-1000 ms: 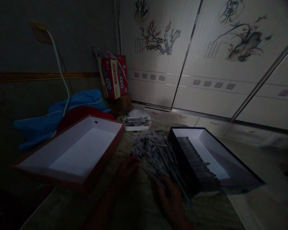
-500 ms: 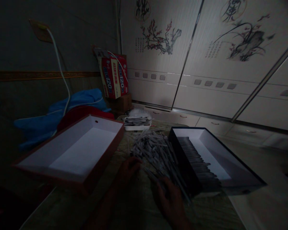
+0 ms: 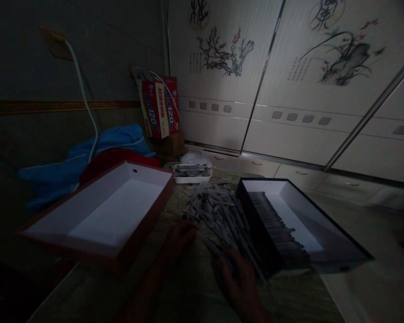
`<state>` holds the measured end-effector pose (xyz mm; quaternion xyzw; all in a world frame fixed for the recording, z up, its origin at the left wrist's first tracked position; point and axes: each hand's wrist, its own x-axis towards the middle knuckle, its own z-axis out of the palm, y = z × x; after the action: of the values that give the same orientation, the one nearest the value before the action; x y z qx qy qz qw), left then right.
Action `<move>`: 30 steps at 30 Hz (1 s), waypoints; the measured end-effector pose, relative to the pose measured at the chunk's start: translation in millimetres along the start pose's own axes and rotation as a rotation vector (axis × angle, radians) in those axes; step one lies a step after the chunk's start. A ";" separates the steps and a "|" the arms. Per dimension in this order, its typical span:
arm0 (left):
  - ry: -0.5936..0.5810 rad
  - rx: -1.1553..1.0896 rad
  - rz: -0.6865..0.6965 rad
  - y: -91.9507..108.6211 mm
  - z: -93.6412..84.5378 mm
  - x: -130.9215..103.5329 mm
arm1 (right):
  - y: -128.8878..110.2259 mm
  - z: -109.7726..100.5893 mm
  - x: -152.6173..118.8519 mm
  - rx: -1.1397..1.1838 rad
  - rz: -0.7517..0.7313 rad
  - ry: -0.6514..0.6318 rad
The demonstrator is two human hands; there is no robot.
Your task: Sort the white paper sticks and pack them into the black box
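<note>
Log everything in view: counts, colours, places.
Left box: 1, reddish, on table
Right box: 1, blackish, on table
Stick row: many, grey, in right box
Stick pile: many, grey, between boxes
Tray: 1, white, behind pile
Table: 1, greenish, beneath
Cloth: 1, blue, far left
Rounded object: 1, red, behind left box
Printed carton: 1, mainly red, back
Plain carton: 1, brown, below it
Cable: 1, white, left wall
Panels: 3, white, back
Drawers: several, white, below panels
Left hand: 1, shadowed, near pile
Right hand: 1, shadowed, around sticks

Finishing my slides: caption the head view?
Between a red box and a dark box, the right hand holds sticks beside a pile, the left hand nearby.
</note>
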<state>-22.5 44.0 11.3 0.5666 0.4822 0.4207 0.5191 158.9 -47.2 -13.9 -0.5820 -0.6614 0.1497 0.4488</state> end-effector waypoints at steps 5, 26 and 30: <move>-0.006 -0.031 -0.010 -0.7 -0.3 -0.1 | -1.0 -1.8 -0.3 -0.030 -0.007 0.018; -0.020 -0.057 -0.067 -0.5 4.3 -3.6 | 1.2 0.8 -0.7 -0.030 -0.043 0.006; -0.005 -0.176 -0.106 0.2 9.9 -7.1 | 2.1 2.8 -0.2 -0.013 -0.072 0.009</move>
<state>-14.1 35.2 10.6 0.4935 0.4715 0.4320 0.5896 158.0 -45.9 -17.1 -0.5614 -0.6809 0.1265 0.4530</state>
